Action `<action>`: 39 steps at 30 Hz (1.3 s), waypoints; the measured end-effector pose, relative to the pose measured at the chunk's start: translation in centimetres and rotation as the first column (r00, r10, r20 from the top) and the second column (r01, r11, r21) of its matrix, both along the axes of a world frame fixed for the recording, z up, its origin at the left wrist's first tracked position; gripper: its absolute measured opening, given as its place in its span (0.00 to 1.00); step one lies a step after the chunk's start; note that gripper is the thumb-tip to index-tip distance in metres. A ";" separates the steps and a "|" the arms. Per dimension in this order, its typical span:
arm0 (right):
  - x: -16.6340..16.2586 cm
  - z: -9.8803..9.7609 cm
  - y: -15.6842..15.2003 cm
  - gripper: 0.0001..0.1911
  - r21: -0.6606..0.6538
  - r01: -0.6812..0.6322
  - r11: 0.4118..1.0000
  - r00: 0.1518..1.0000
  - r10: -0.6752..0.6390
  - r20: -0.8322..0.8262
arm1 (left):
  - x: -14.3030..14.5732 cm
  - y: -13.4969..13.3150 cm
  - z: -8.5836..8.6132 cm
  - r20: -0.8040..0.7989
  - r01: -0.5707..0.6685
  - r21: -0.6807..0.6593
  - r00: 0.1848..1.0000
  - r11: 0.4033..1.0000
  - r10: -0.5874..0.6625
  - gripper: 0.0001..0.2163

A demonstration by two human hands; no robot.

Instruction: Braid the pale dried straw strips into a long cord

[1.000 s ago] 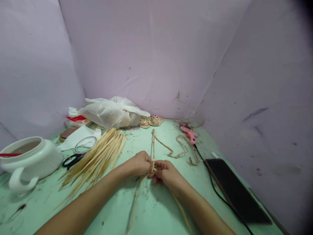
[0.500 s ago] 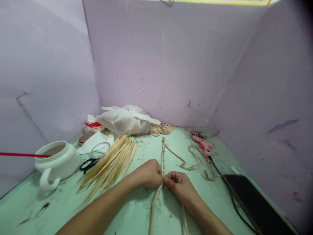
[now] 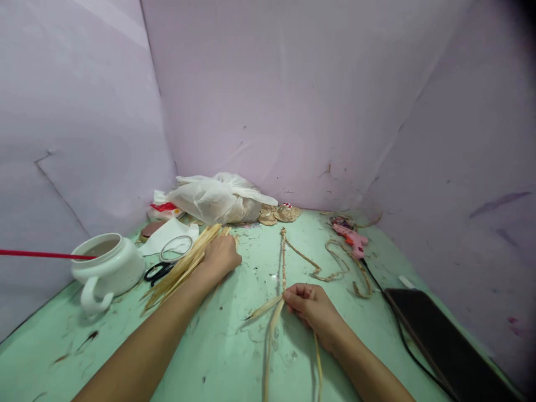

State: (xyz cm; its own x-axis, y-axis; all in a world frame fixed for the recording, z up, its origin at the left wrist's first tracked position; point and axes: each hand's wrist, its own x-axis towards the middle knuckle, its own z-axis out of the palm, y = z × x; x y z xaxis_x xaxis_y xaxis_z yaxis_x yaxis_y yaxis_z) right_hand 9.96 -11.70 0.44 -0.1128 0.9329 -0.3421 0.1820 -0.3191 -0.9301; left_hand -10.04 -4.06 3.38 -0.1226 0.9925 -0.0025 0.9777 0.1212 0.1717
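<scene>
My right hand (image 3: 312, 304) pinches a thin braided straw cord (image 3: 283, 262) between thumb and fingers at its near end. Below the pinch, loose straw strands (image 3: 270, 340) fan out, one short one pointing left and others trailing toward me. The braid runs straight away from me, then folds back right in loose curves. My left hand (image 3: 221, 257) lies on the upper right of a bundle of flat pale straw strips (image 3: 184, 265), its fingers curled down onto them. The fingertips are hidden, so how many strips it grips does not show.
Left stand a white pot (image 3: 121, 268) with a red stick, black-handled scissors (image 3: 157, 272) and a wire ring (image 3: 176, 248). A white plastic bag (image 3: 218, 198) and woven discs (image 3: 287, 213) lie at the back. Right are a pink glue gun (image 3: 354, 240) and a dark phone-like slab (image 3: 444, 340).
My left hand has left the braid and moved up and left onto the straw bundle. My right hand stays at the braid's end, where a short strand now sticks out left.
</scene>
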 end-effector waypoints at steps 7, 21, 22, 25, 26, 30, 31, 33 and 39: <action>0.1 -0.3 0.1 0.09 0.026 -0.010 1.000 1.000 0.011 -0.017 | 0.3 -0.6 2.5 0.537 0.230 -0.236 0.841 0.944 -0.071 0.06; 0.1 -0.1 0.1 0.09 0.025 -0.003 1.000 1.000 0.003 -0.009 | 4.4 -2.9 1.1 0.041 0.376 -0.061 0.926 0.924 -0.374 0.09; 0.1 -0.1 0.1 0.09 0.026 0.001 1.000 1.000 0.000 -0.010 | 4.6 -3.0 0.9 -0.012 0.358 -0.043 0.934 0.933 -0.358 0.10; 0.1 -0.2 0.1 0.09 0.027 0.009 1.000 1.000 -0.008 -0.017 | 4.5 -2.8 0.3 -0.105 0.311 -0.050 0.943 0.949 -0.315 0.11; 0.1 -0.3 0.1 0.08 0.029 0.009 1.000 1.000 -0.008 -0.019 | 4.4 -2.7 0.2 -0.106 0.302 -0.072 0.945 0.950 -0.309 0.11; 0.2 -0.4 0.2 0.08 0.039 -0.002 0.999 1.000 0.003 -0.009 | 4.2 -2.6 0.5 0.012 0.326 -0.058 0.945 0.944 -0.326 0.07; 0.2 -0.4 0.2 0.08 0.041 -0.003 0.999 1.000 0.003 -0.005 | 4.3 -2.7 0.8 0.113 0.364 -0.058 0.928 0.930 -0.356 0.06; 0.2 -0.3 0.2 0.09 0.036 -0.004 0.999 1.000 0.004 0.002 | 4.3 -3.0 1.5 0.411 0.453 -0.102 0.830 0.886 -0.378 0.04; 0.1 -0.2 0.2 0.08 0.053 0.005 0.999 1.000 -0.003 -0.025 | 3.9 -3.5 2.3 0.815 0.631 -0.413 0.578 0.656 -0.042 0.07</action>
State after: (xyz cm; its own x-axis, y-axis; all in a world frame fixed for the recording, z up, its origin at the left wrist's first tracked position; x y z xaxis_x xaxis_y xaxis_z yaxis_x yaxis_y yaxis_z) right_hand 10.02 -11.55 0.24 -0.1170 0.9501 -0.2893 0.1571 -0.2699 -0.9500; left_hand -6.13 -7.57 5.71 0.5567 0.6547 -0.5113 0.5524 0.1680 0.8165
